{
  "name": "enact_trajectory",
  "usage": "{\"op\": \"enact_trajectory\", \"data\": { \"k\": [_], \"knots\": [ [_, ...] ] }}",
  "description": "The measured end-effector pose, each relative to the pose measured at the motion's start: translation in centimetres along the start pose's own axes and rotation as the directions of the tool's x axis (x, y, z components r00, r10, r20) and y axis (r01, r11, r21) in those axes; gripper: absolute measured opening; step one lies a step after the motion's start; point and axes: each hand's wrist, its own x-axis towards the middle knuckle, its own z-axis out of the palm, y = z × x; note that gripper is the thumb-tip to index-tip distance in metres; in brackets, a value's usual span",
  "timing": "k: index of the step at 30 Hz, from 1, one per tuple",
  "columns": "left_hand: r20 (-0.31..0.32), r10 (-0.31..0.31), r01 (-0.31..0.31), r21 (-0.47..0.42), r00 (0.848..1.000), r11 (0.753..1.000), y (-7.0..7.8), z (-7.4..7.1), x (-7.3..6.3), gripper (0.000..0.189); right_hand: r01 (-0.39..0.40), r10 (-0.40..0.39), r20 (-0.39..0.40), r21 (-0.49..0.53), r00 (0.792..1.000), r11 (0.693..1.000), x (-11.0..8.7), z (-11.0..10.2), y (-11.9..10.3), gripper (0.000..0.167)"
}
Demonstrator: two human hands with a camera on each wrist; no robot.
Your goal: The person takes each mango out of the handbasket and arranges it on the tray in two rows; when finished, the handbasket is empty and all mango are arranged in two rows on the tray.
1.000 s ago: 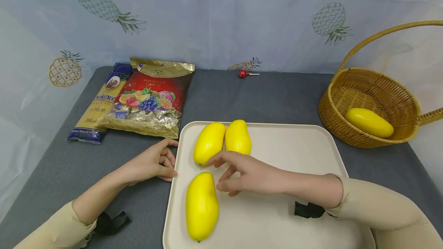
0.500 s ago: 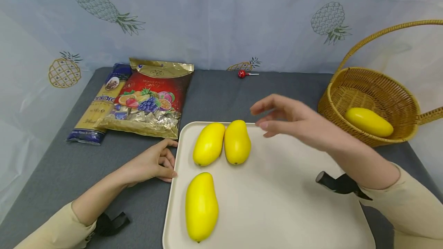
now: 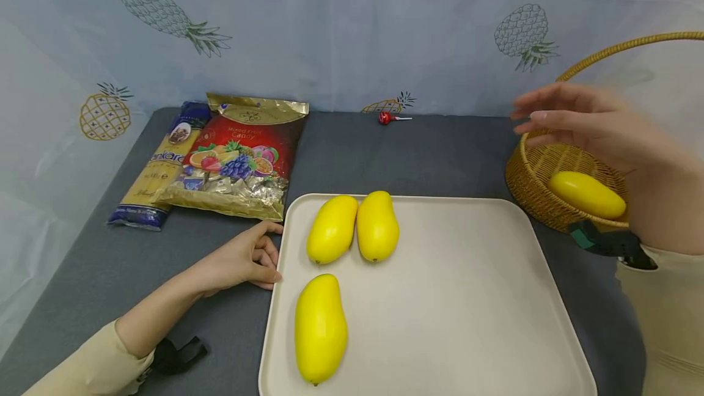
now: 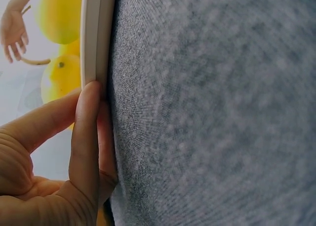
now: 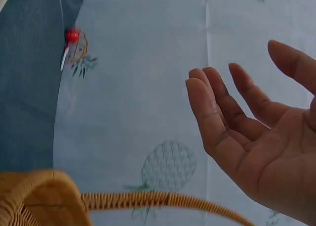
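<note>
My left hand (image 3: 247, 255) is at the left rim of a beige tray (image 3: 467, 298), thumb and fingertips holding its edge; the left wrist view shows a fingertip (image 4: 90, 100) against the rim. Three yellow mangoes lie on the tray: two side by side at the back, a left one (image 3: 332, 229) and a right one (image 3: 377, 227), and one (image 3: 321, 330) nearer the front. My right hand (image 3: 599, 130), slightly blurred, hovers over a wicker basket (image 3: 522, 182) with loosely bent fingers and nothing held. Another mango (image 3: 587, 194) lies inside the basket.
Left of the tray, a red candy bag (image 3: 236, 151) overlaps a spaghetti pack (image 3: 159, 170). A red lollipop (image 3: 385, 118) lies at the back, by the pineapple-print cloth (image 3: 357, 29). The basket's tall handle (image 3: 632, 47) arches behind my right hand.
My right hand has moved from above the mangoes on the tray, back and rightward, to above the basket. My left hand and the mangoes have stayed in place.
</note>
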Motion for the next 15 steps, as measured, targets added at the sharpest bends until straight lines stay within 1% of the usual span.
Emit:
{"op": "enact_trajectory", "data": {
  "k": [1,5,8,12,15],
  "knots": [
    [0.001,0.000,0.000,0.001,1.000,1.000,0.0,0.0,0.0,0.087,-0.003,0.003,0.007,0.008,1.000,1.000,0.0,-0.9,0.7,0.038],
    [0.000,0.005,-0.005,0.009,1.000,1.000,0.0,0.0,-0.1,0.086,-0.047,0.048,0.032,-0.047,0.998,0.998,-0.1,-4.1,3.5,0.040],
    [-0.004,0.007,-0.007,0.022,1.000,1.000,0.1,0.1,-0.1,0.085,-0.069,0.071,0.047,-0.036,0.996,0.997,-0.3,-6.1,5.6,0.041],
    [-0.006,0.008,-0.007,0.026,1.000,1.000,0.2,0.1,-0.1,0.086,-0.100,0.098,0.078,0.030,0.992,0.995,-0.8,-8.1,8.1,0.044],
    [-0.004,0.006,-0.006,0.024,1.000,1.000,0.2,0.1,-0.1,0.086,-0.118,0.117,0.088,0.012,0.989,0.993,-1.3,-8.9,9.6,0.044]
  ]
}}
